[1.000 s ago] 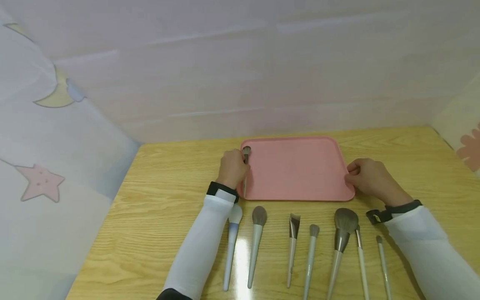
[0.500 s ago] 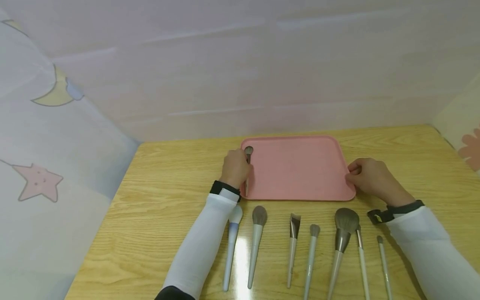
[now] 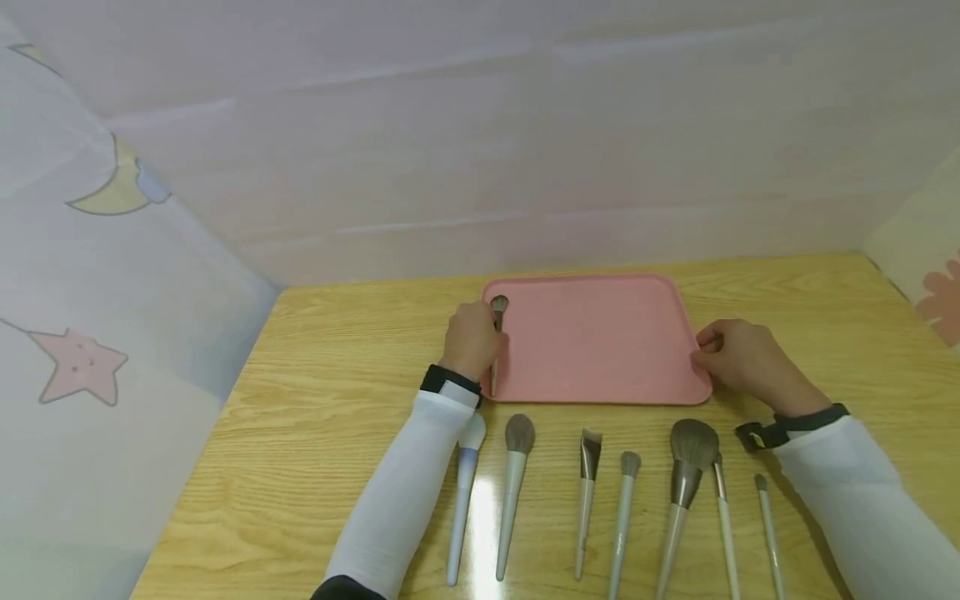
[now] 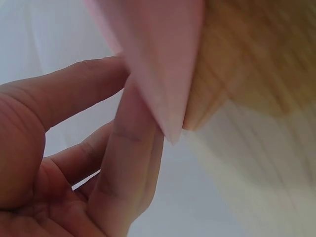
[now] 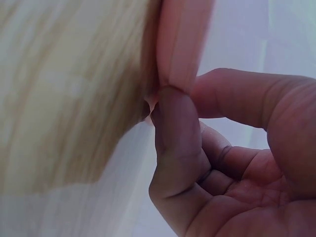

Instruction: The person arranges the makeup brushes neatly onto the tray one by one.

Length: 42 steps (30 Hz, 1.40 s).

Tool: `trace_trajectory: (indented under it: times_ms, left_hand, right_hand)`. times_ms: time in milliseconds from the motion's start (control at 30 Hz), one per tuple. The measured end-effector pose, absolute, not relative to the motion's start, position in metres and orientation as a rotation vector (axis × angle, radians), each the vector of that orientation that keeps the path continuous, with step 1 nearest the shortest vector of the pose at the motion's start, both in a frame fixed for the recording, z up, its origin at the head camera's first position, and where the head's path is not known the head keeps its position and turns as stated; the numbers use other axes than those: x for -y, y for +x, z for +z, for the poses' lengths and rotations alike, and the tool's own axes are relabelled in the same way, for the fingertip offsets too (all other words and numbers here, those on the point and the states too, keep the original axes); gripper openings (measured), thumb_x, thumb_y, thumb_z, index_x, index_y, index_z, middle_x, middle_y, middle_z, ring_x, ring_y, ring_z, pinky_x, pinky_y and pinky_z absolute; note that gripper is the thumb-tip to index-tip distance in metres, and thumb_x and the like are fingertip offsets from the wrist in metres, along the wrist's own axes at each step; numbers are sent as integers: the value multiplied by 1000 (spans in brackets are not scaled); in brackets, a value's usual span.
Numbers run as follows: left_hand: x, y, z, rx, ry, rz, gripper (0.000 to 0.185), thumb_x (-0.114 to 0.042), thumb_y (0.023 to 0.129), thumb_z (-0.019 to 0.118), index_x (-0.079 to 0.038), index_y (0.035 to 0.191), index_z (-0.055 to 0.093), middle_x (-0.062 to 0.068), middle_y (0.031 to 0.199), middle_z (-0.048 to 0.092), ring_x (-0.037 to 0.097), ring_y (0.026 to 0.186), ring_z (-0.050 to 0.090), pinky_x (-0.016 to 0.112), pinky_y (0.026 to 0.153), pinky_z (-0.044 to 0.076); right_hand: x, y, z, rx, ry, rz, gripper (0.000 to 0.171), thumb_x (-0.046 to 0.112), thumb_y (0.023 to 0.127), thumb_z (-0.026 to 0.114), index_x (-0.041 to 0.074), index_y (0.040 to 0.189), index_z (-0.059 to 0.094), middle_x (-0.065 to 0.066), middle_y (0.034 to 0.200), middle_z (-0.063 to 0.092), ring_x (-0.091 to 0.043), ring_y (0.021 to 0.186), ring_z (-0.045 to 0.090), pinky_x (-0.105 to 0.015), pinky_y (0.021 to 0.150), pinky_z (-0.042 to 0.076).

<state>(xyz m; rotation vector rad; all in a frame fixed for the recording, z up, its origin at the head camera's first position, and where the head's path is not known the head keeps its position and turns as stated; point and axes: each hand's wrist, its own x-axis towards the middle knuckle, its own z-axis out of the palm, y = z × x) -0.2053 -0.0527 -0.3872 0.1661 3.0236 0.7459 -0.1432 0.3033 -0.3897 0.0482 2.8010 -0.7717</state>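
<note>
A pink tray [image 3: 600,337] lies on the wooden table between my two hands. At its left edge, my left hand [image 3: 472,340] pinches the rim between thumb and fingers, as the left wrist view shows. Next to that hand, a small makeup brush [image 3: 498,307] lies along the tray's left side, bristles toward the back; the hand covers part of its handle. On the opposite side my right hand [image 3: 738,354] grips the tray's right edge near the front corner. In the right wrist view, thumb and index finger [image 5: 180,128] close on the rim.
Several makeup brushes lie in a row in front of the tray, among them a large fluffy brush [image 3: 693,446], an angled flat brush [image 3: 589,454] and a blue-handled brush [image 3: 463,483] partly beside my left sleeve. A pale cloth wall [image 3: 525,167] rises behind the table.
My left hand and the brush beside it have shifted slightly to the right. My right hand stays at the tray's right edge, and the tray looks nearly still.
</note>
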Motion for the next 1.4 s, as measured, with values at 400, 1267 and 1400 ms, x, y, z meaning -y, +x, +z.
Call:
trace_trajectory:
  times_ms: [400,1267,1400]
  left_hand:
    - [54,-202,-384,-2978,218,771,47,3,87,70,-14,56,40,-2,57,39,12,53,37,23,44,25]
    - [45,-202,-385,-2947,189,780,40,6,90,66,-11,60,45,8,69,53,17,60,47,25,46,33]
    - [45,-200,-385,-2932,174,805,37,5,92,66,-10,63,49,6,69,52,16,59,47,24,46,34]
  right_hand:
    - [-309,-144,-389,-2818,9,-747,39,17,94,68,-16,115,63,-25,97,72,-28,81,67,-29,64,49]
    - [-315,-144,-393,-2798,32,-763,41,17,95,67,-16,117,62,-25,96,71,-28,81,65,-30,64,49]
    - [-315,-145,-394,-2793,33,-762,41,18,95,67,-16,117,61,-25,97,72,-28,82,66,-29,65,49]
